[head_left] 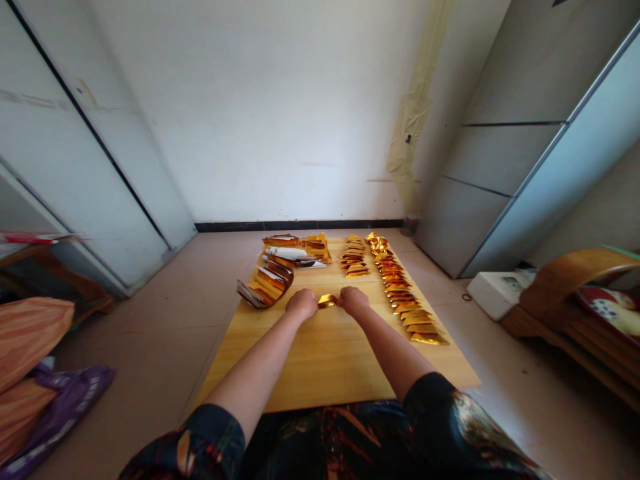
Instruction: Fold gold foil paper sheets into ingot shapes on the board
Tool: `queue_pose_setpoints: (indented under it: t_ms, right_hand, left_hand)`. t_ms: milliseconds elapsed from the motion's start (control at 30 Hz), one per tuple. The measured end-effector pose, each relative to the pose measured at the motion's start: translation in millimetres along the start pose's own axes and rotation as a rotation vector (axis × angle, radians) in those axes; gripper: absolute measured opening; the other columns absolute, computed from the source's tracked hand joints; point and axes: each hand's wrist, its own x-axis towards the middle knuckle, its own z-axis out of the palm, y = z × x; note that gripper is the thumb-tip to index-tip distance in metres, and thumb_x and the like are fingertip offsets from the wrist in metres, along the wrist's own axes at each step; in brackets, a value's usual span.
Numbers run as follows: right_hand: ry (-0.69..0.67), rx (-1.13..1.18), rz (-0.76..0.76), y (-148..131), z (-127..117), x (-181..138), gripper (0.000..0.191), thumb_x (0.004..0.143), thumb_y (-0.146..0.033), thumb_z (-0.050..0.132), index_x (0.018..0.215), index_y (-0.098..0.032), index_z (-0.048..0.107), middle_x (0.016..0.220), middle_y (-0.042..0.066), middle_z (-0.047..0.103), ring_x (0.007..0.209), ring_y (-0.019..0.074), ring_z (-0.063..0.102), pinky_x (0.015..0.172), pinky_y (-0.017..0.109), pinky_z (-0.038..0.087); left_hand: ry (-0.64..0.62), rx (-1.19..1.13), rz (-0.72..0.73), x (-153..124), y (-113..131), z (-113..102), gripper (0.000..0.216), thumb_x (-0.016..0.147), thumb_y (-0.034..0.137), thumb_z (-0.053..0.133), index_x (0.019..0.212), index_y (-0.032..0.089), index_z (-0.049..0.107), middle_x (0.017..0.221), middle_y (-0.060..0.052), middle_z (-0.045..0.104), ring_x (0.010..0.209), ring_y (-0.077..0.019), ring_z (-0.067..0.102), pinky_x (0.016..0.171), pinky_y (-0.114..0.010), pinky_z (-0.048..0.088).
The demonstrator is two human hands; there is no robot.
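Between my two hands, a small piece of folded gold foil paper (327, 301) is held just over the wooden board (320, 360). My left hand (302, 305) is closed on its left end, and my right hand (354, 301) pinches the right end. To the right, a long row of folded gold foil pieces (407, 300) overlaps down the board's edge. A shorter row of the same pieces (355, 257) sits beyond my right hand. Near my left hand lies a curled stack of gold foil sheets (269, 285). The fingertips of both hands are partly hidden.
More gold and white sheets (295, 252) lie at the board's far left. A white wall (280, 120) stands behind, with a grey refrigerator (480, 167) at right. A wooden chair (560, 307) and a white box (493, 293) are on the right; orange and purple bags (35, 373) are on the left.
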Motion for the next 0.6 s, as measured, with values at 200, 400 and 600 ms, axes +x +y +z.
queue_pose_setpoints:
  t_ms: [200,400,600]
  right_hand:
    - [-0.008,0.006,0.003,0.7,1.2,3.2,0.028,0.08,-0.039,0.059,0.1,-0.021,0.067,0.109,0.011,0.066,0.099,0.0223,0.062,0.076,0.027,0.045]
    - [-0.019,0.024,0.014,1.1,2.4,7.0,0.033,0.078,-0.044,0.061,0.101,-0.021,0.067,0.11,0.011,0.066,0.1,0.0226,0.061,0.078,0.028,0.046]
    - [-0.027,0.034,0.025,1.3,2.6,9.3,0.029,0.079,-0.035,0.061,0.103,-0.021,0.066,0.112,0.011,0.066,0.101,0.0221,0.062,0.077,0.028,0.046]
  left_hand:
    - [-0.036,0.003,-0.023,13.0,0.8,4.7,0.022,0.072,0.032,0.062,0.083,0.015,0.071,0.074,-0.01,0.072,0.072,-0.0212,0.067,0.062,-0.026,0.046]
    - [-0.035,0.015,-0.024,12.4,2.1,5.2,0.025,0.074,0.033,0.059,0.086,0.014,0.07,0.076,-0.012,0.072,0.075,-0.0208,0.067,0.064,-0.025,0.046]
    - [-0.025,0.037,-0.045,12.5,4.5,4.6,0.026,0.072,0.031,0.062,0.091,0.015,0.069,0.083,-0.014,0.072,0.083,-0.024,0.068,0.066,-0.027,0.046]
